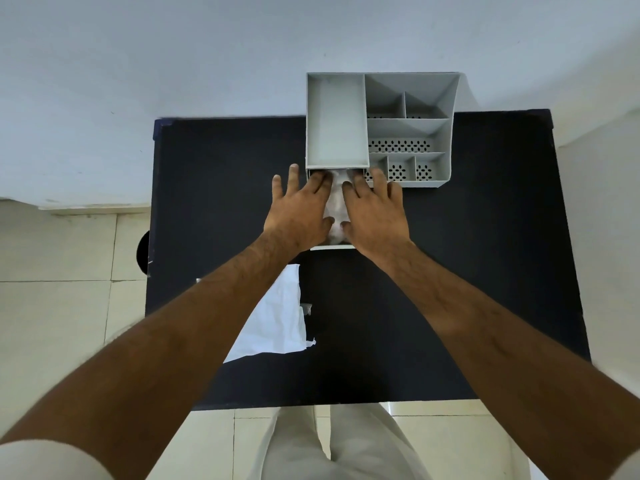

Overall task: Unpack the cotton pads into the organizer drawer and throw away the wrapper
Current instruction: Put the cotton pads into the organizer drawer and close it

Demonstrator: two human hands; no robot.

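Observation:
A grey organizer (408, 129) with several compartments stands at the far side of the black table (450, 271). Its drawer (333, 247) is pulled out toward me at the lower left. White cotton pads (335, 202) lie in the drawer, mostly hidden under my hands. My left hand (300, 206) and my right hand (375, 209) rest flat, palms down, side by side on the pads, fingers spread and reaching toward the organizer body. A white wrapper (277, 320) lies flat and crumpled on the table nearer to me, partly under my left forearm.
The table stands against a pale wall on a tiled floor. A dark round object (142, 252) shows just past the table's left edge. My light trousers (339, 445) are at the near edge.

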